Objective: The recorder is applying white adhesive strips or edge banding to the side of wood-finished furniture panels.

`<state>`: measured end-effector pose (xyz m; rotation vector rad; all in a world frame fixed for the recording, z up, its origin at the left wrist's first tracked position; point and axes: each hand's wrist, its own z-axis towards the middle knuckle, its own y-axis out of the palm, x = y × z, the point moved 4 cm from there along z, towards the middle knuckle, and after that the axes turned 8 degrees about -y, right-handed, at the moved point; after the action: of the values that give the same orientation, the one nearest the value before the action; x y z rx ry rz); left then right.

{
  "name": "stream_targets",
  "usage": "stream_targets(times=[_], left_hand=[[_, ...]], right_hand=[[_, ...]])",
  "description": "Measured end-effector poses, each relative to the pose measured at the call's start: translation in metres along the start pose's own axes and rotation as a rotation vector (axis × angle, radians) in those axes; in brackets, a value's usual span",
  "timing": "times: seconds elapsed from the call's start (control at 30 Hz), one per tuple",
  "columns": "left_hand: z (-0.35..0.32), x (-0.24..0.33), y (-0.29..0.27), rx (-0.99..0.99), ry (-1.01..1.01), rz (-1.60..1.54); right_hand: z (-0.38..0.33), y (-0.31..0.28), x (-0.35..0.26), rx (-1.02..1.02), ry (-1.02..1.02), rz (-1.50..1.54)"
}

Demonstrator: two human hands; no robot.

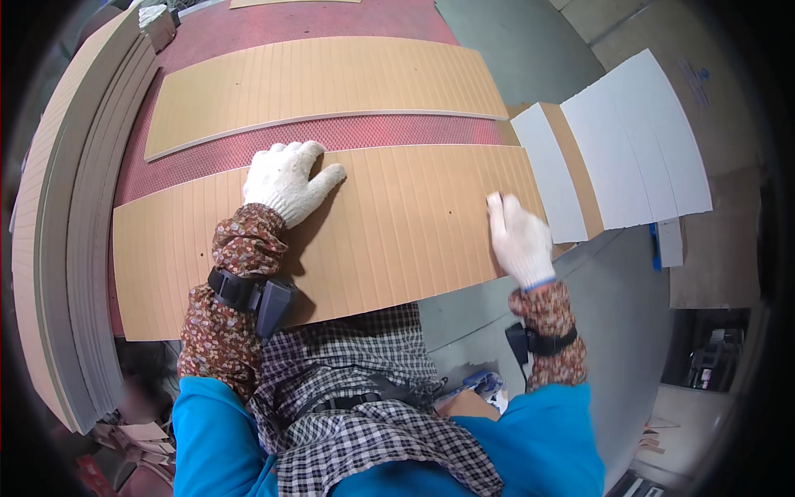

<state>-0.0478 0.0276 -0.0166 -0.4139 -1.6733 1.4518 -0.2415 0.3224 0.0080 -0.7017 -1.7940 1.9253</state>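
Observation:
In front of me lies a long wood-coloured panel [389, 215] with fine crosswise grooves and small dark holes. My left hand [286, 178], in a white knitted glove, rests on its far edge; the thumb is spread out and the fingertips reach the edge. Over the panel's right end is my right hand [522, 236], also gloved in white. Its fingers are closed in a pinch near the surface, and whatever they hold is too small to make out. A second similar panel [331, 87] lies parallel beyond the first.
Both panels lie on a red mesh-textured surface [381, 131]. A tall stack of boards [83, 207] stands along the left, with a wrapped block [157, 26] at its far end. At the right, an opened white-and-brown cardboard sheet [638, 149] adjoins the panels. Grey floor [613, 282] shows below.

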Motion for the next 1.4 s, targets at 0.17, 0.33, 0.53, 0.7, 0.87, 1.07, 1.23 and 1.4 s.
stream_targets(times=[0.17, 0.33, 0.53, 0.7, 0.87, 1.07, 1.23, 1.4], left_hand=[[0.000, 0.002, -0.003, -0.031, -0.016, 0.005], [0.001, 0.003, -0.003, -0.063, -0.040, 0.022], [0.001, 0.004, -0.004, -0.064, -0.028, 0.020], [0.001, 0.004, -0.002, -0.062, -0.030, 0.008], [0.001, 0.002, 0.000, -0.035, -0.025, 0.005], [0.001, 0.003, 0.000, 0.011, 0.003, 0.022], [0.001, 0.003, -0.001, 0.007, -0.007, 0.005], [0.002, 0.001, 0.002, 0.005, 0.005, 0.001]], right_hand=[[-0.089, -0.005, -0.004, 0.044, 0.000, -0.045], [-0.130, -0.002, -0.011, 0.106, 0.117, 0.010], [-0.129, -0.009, -0.023, 0.073, 0.138, 0.122], [-0.118, -0.012, -0.028, 0.053, 0.057, 0.025], [-0.077, -0.010, -0.022, 0.008, -0.009, 0.030], [0.031, 0.001, -0.017, -0.038, -0.006, 0.028], [0.103, 0.007, -0.015, -0.044, -0.040, 0.010], [0.148, 0.023, -0.010, -0.009, -0.281, -0.160]])
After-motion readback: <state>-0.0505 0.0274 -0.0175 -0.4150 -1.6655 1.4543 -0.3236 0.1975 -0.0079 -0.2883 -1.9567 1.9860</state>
